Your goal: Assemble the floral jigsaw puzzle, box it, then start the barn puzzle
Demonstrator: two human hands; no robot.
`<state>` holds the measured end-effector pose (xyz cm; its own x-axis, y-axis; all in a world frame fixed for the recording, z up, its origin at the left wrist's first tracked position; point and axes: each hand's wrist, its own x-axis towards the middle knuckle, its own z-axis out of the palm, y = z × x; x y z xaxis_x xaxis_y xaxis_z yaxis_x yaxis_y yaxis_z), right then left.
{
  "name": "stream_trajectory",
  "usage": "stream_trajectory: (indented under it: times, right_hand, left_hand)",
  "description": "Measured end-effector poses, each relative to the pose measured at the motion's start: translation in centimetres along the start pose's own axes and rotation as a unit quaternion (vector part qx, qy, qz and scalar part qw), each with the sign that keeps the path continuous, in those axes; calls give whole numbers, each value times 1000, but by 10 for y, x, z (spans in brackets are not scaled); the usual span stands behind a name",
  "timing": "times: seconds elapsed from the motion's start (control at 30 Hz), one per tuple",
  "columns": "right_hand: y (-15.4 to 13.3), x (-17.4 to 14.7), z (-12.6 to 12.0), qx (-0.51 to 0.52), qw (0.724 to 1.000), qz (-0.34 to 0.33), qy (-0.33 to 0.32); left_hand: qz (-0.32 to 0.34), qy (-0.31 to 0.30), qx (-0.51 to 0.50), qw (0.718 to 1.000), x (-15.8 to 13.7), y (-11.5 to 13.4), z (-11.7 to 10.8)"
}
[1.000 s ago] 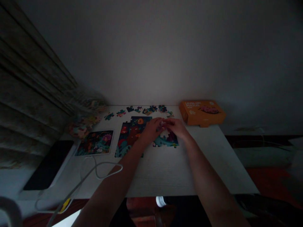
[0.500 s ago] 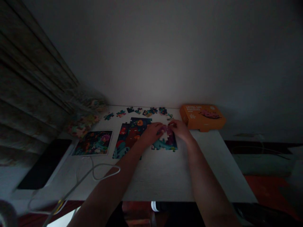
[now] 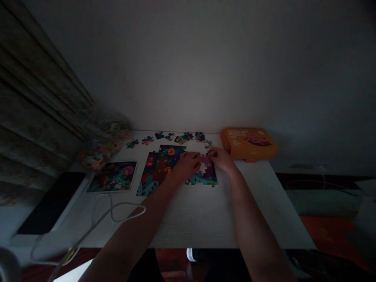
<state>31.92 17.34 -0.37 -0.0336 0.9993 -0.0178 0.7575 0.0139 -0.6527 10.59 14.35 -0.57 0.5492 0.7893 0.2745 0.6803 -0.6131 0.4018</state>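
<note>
Loose puzzle pieces arc along the far side of a dim workspace, beyond two joined jigsaw sections, while an orange puzzle box sits at far right. At left, a printed picture card lies flat between the larger section and a black slab-like object. Colorful items, too dim to identify, are heaped behind the card. A white cable loops across the near left, close to the person's left forearm, which cuts across the near right corner of the larger section.

The left hand rests palm down with fingers bent, spanning the space between the two sections and touching the far left part of the smaller, purple-and-teal section. The right hand brings thumb and fingertips close together in a narrow grip at that section's far right edge. Whether either grip encloses a piece cannot be told in the low light. Bare white shows through a gap in the smaller section, between the hands.

The pale tabletop stands against a plain gray wall, with a patterned curtain hanging at left.
</note>
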Motion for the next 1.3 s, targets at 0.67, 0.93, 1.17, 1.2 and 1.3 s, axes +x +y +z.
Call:
stream_trajectory:
  times: [0.67,0.93,1.17,1.2,1.3]
  right_hand:
    - [-8,-8,2,-29,999,-43,3]
    - [-13,-11,1,-58,998,-34,-18]
    - [-12,-10,1,-65,997,-26,-16]
    - [-13,-11,1,-65,997,-27,-18]
    - [-14,-11,-1,-65,997,-33,-20]
  left_hand:
    - [-152,57,34,986,-6,-37,-24]
    - [-174,1,69,982,-12,-32,-15]
    - [-169,-26,61,983,-11,-38,-21]
    - [-176,-43,58,982,-12,-41,-24]
    - [-200,-87,56,974,-13,-51,-38]
